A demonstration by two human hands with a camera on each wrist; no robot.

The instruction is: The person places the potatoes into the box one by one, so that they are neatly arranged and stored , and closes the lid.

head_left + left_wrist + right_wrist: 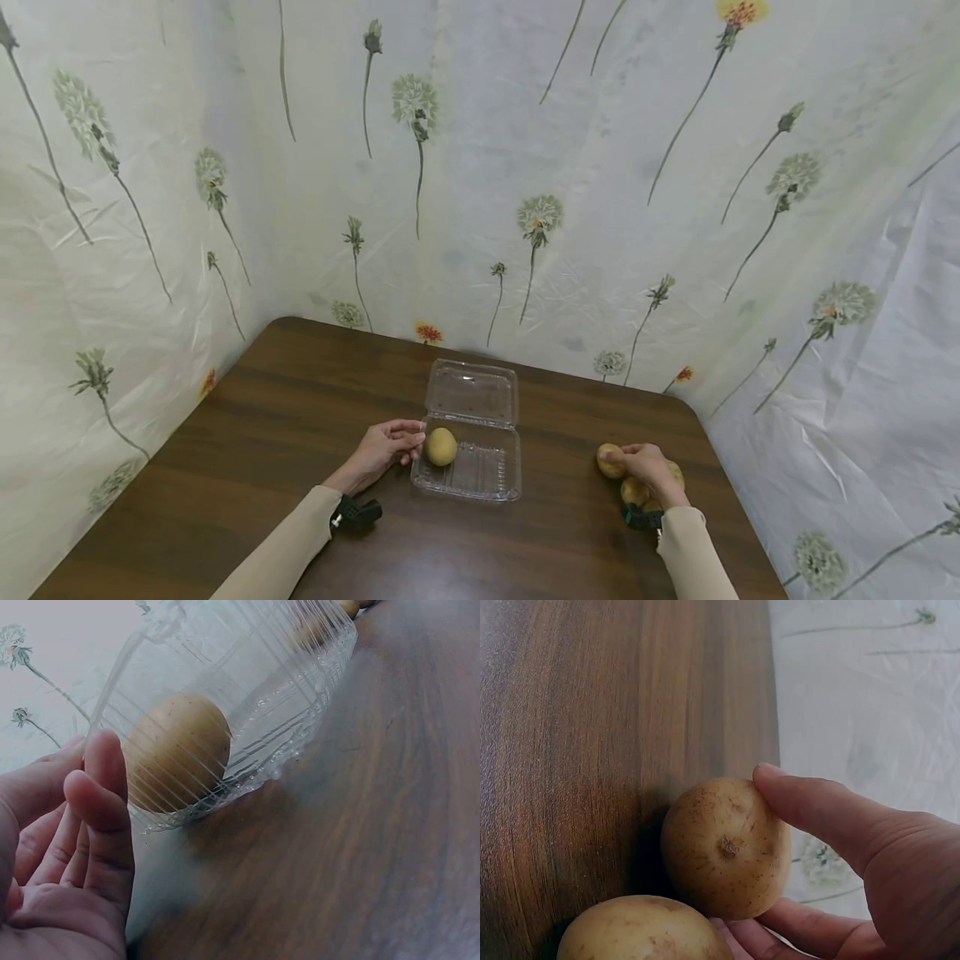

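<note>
A clear plastic clamshell container (480,487) lies with its lid raised on the far side, and one potato (442,447) sits at the left inside it. My left hand (386,454) pinches the container's left rim between thumb and fingers, as the left wrist view also shows. Off to the right, my right hand (651,468) holds another potato (726,847), thumb on one side and fingers on the other. A further potato (641,930) lies right beside it. More potatoes (633,492) are partly hidden under the right hand and wrist.
The brown wooden table (330,375) has rounded far corners. Behind it and at both sides hangs a pale curtain (480,167) printed with dandelions. Dark camera mounts (356,512) are strapped to both wrists.
</note>
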